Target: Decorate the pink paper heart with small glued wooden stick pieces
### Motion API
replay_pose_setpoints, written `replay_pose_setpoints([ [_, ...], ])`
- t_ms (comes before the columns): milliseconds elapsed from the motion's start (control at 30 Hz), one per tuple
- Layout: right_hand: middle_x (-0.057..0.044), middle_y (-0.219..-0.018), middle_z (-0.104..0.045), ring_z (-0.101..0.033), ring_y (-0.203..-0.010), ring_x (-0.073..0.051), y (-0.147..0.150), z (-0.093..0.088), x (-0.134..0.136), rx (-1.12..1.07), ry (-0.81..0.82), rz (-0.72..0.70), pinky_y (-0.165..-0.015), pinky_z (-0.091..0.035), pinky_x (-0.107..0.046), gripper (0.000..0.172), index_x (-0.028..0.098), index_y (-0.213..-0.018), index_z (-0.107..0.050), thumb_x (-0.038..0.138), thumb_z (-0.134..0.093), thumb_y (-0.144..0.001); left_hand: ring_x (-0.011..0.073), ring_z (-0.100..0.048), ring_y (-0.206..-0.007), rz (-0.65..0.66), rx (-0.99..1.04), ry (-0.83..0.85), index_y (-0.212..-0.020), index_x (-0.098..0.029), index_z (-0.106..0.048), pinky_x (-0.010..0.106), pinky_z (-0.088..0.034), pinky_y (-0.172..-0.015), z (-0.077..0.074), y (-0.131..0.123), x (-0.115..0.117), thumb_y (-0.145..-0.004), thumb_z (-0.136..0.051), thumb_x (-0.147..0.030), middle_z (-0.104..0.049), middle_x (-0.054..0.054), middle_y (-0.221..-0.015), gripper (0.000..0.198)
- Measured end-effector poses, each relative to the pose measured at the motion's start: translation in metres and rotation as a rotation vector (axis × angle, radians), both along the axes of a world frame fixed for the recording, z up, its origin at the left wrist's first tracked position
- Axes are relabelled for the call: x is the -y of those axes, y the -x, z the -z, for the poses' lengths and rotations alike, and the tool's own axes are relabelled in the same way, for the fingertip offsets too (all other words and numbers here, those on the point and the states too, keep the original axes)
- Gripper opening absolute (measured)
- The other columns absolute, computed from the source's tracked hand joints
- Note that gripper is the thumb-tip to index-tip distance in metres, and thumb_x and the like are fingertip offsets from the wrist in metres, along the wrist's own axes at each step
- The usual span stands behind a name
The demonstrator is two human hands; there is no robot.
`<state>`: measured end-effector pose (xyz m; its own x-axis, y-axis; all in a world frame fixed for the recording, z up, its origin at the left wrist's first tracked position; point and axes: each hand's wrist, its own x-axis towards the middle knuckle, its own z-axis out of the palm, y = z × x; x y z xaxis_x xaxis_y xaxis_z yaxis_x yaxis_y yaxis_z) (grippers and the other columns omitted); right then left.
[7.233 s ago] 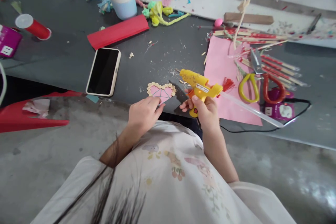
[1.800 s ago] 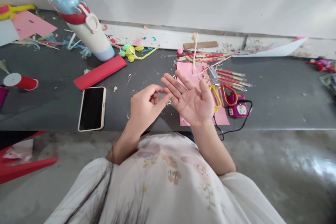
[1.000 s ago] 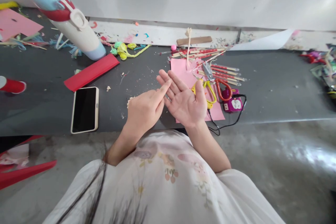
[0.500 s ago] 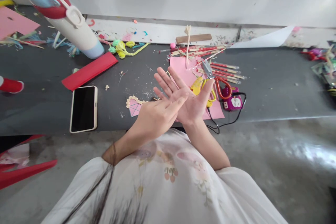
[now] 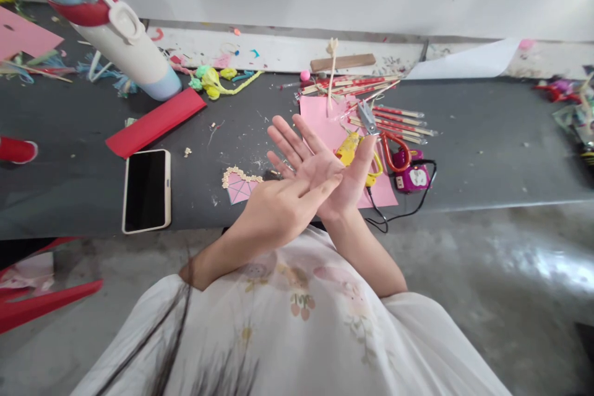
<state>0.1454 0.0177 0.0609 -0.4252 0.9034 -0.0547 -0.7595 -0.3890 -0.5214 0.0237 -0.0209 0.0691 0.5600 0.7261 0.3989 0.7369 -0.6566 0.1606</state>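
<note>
My right hand point(image 5: 320, 170) is held palm up above the table's front edge, its fingers spread and nothing in it. Across it lies my left hand point(image 5: 283, 207), back upward, with one finger stretched out and its tip touching the right palm. The left hand's other fingers are folded or hidden beneath; no object shows in it. Just left of the hands is a small pink paper piece point(image 5: 240, 192) with drawn lines and a curved edge of small pale bits. Behind the right hand, a yellow glue gun point(image 5: 348, 147) rests partly covered on a pink sheet point(image 5: 315, 108).
Red-handled cutters point(image 5: 395, 153) lie beside a purple box point(image 5: 412, 178) with a black cord. Several red-and-cream sticks point(image 5: 399, 124) lie behind. On the left are a phone point(image 5: 146, 192), a red folded strip point(image 5: 155, 124) and a tall bottle point(image 5: 123, 43). A wall stands behind the table.
The left hand's stretched finger has slid slightly right across the right palm, toward the thumb's base. The view has shifted a little; the objects on the table have stayed put.
</note>
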Motion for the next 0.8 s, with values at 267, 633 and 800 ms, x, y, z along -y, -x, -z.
replay_pose_setpoints([
  [267, -0.004, -0.146, -0.056, -0.042, -0.144, -0.022, 0.002, -0.012, 0.002, 0.093, 0.022, 0.041, -0.120, -0.029, -0.050, 0.074, 0.027, -0.129, -0.054, 0.079, -0.032, -0.081, 0.0116, -0.063, -0.060, 0.047, 0.185, -0.027, -0.103, -0.019, -0.069, 0.025, -0.044, -0.057, 0.000, 0.004, 0.003, -0.092, -0.051, -0.018, -0.069, -0.001, -0.070, 0.022],
  [633, -0.006, -0.146, -0.056, -0.044, -0.142, -0.023, 0.001, -0.005, 0.001, 0.023, 0.016, 0.040, -0.121, -0.029, -0.050, 0.080, 0.025, -0.125, -0.058, 0.083, -0.025, -0.080, 0.0147, -0.061, -0.056, 0.059, 0.142, -0.010, -0.118, -0.022, -0.069, 0.028, -0.044, -0.052, 0.000, 0.002, 0.001, -0.092, -0.052, -0.019, -0.068, 0.000, -0.068, 0.031],
  [800, -0.006, -0.140, -0.061, -0.045, -0.142, -0.023, 0.001, 0.003, 0.001, -0.002, 0.048, 0.031, -0.121, -0.028, -0.047, 0.080, 0.024, -0.126, -0.058, 0.079, -0.020, -0.083, 0.0179, -0.065, -0.058, 0.014, 0.069, 0.049, -0.127, -0.026, -0.064, 0.029, -0.043, -0.051, 0.004, -0.001, -0.001, -0.090, -0.049, -0.018, -0.074, 0.002, -0.078, 0.040],
])
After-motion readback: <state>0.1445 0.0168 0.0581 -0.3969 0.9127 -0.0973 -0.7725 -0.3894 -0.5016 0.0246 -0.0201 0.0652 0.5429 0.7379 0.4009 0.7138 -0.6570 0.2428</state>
